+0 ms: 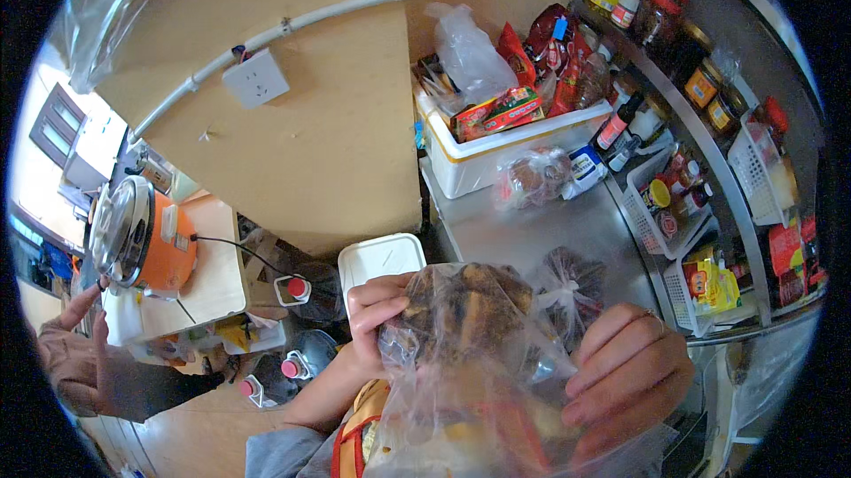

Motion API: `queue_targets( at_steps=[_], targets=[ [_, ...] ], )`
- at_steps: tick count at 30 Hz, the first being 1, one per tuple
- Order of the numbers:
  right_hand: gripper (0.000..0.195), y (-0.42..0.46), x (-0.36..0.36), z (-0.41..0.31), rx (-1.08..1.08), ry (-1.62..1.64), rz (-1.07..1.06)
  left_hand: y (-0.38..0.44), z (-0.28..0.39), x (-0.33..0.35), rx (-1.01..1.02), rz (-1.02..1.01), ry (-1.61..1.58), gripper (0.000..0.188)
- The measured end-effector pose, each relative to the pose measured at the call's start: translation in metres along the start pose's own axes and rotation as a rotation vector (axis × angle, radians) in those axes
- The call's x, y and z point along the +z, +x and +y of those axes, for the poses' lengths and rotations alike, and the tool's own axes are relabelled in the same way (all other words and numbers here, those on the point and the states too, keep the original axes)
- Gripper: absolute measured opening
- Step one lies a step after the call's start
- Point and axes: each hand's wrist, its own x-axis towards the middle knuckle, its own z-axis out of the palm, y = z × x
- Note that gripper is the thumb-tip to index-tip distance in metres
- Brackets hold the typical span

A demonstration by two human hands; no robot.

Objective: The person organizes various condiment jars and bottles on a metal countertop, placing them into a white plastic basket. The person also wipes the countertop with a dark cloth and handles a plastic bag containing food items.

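A clear plastic bag (435, 352) hangs before my chest, with brown, knobbly dried food pieces (475, 302) bunched in its upper part. I cannot tell exactly what the pieces are. My left hand (375, 312) grips the bag at its upper left side, by the brown pieces. On the other side my right hand (628, 372) pinches the film between thumb and fingers. The lower part of the bag drapes loosely over my apron (359, 435). Just behind the bag, a knotted plastic bag with dark contents (572, 285) lies on the steel shelf surface (552, 232).
A white foam box (465, 169) full of food packets stands at the back. Metal shelving (705, 99) with jars and baskets curves along the right. Left are an orange electric cooker (166, 239), capped jugs (309, 352) and another person (93, 372). A white lidded container (379, 255) sits near my left hand.
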Motion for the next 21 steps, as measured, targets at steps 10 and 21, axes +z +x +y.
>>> queue_targets(
  at_steps=[10,21],
  targets=[
    [0.015,-0.043,-0.027,0.051,0.165,-0.37,0.068,-0.039,-0.083,0.053,-0.264,-0.184,-0.163,0.072],
    [0.012,-0.193,-0.02,0.156,0.923,-0.413,0.309,0.019,-0.135,0.097,-0.381,-0.388,-0.067,0.063]
  ],
)
